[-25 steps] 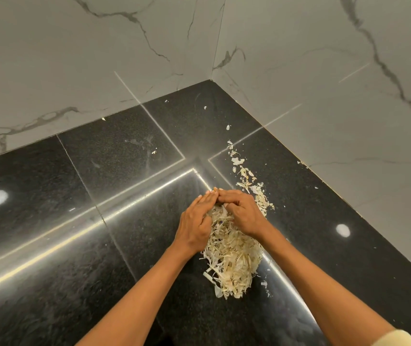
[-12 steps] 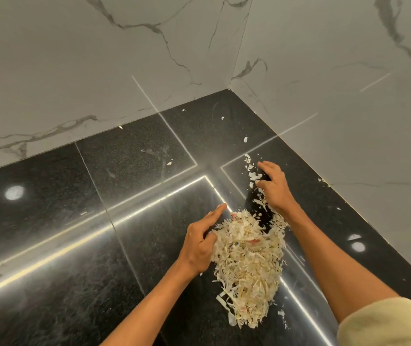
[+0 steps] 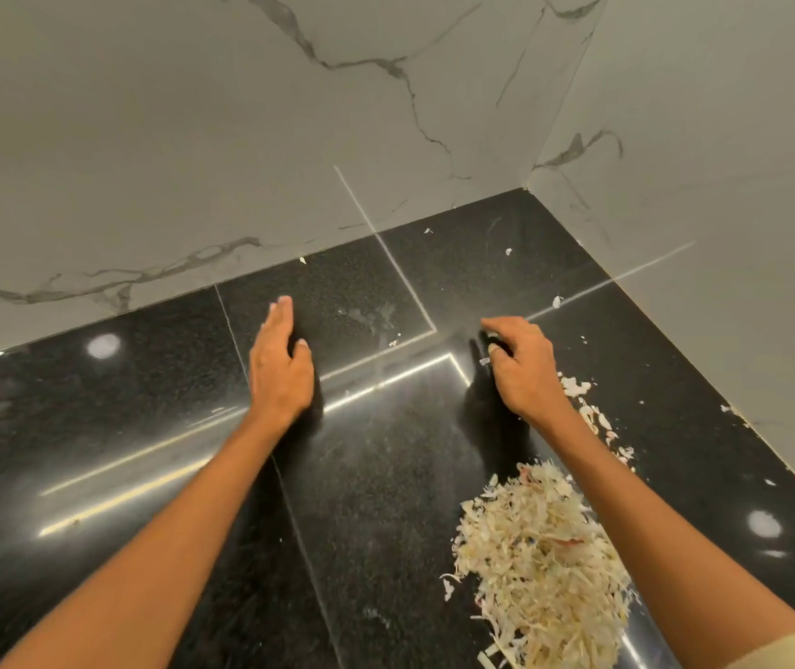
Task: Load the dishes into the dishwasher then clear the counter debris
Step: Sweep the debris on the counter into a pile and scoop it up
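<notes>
Item one, nearest: a heap of pale peelings (image 3: 542,567), shredded and dry, piled on the black counter (image 3: 385,499) at near right. My right forearm crosses just over its right edge, with a cream sleeve cuff (image 3: 791,651) at the bottom corner.

Item two: a loose trail of scraps (image 3: 595,417) running from the heap toward the far right, close along the right wall and partly hidden by my arm.

Item three: my left hand (image 3: 279,364), held on edge with fingers straight and together, thumb tucked beside the palm, holding nothing. It stands well apart from the heap, left of centre.

Item four: my right hand (image 3: 523,364), palm down with fingers bent toward the counter, level with the left and well apart from it. A small pale bit shows at the thumb; I cannot tell whether it is pinched or only stuck there.

Item five: a few stray flakes (image 3: 556,301) scattered on the counter beyond both hands, toward the far corner.

Item six, farthest: white marble walls (image 3: 192,137) with grey veins, meeting in a corner at far right.
</notes>
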### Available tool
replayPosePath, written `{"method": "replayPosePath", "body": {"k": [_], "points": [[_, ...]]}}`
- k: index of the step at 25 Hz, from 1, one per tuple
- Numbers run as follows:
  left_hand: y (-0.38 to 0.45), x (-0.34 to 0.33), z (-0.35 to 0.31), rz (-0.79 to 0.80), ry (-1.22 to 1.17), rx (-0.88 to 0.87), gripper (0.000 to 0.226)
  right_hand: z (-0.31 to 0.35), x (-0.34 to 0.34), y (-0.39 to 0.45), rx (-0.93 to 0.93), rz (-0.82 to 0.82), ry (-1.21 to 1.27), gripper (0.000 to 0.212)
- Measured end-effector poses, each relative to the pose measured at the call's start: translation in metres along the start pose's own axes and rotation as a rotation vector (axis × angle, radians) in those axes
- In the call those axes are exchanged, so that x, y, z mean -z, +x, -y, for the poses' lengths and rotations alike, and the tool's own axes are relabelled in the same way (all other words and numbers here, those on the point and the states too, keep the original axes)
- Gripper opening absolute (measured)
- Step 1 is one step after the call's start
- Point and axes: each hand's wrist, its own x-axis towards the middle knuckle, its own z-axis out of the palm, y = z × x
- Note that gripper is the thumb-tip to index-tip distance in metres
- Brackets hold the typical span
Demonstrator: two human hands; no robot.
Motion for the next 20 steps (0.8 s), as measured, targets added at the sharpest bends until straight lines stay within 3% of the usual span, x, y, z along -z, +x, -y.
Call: {"method": "replayPosePath", "body": {"k": [4, 11, 16, 18, 20], "points": [[0.065, 0.006, 0.018, 0.173, 0.27, -0.069, 0.065, 0.023, -0.025, 0.016, 0.053, 0.147, -0.154, 0.05], [0.101, -0.03, -0.011, 0.376, 0.409, -0.296, 0.063, 0.079, -0.076, 0.014, 0.435, 0.36, -0.376, 0.063], [0.04, -0.064, -0.032, 0.646, 0.148, -0.551, 0.061, 0.051, -0.061, -0.014, 0.542, 0.312, -0.392, 0.037], [0.025, -0.063, -0.029, 0.723, -0.042, -0.498, 0.057, 0.036, -0.049, -0.017, 0.517, 0.254, -0.373, 0.036], [0.028, -0.059, -0.031, 0.642, -0.258, -0.357, 0.052, 0.026, -0.036, -0.008, 0.43, 0.158, -0.32, 0.038]]}}
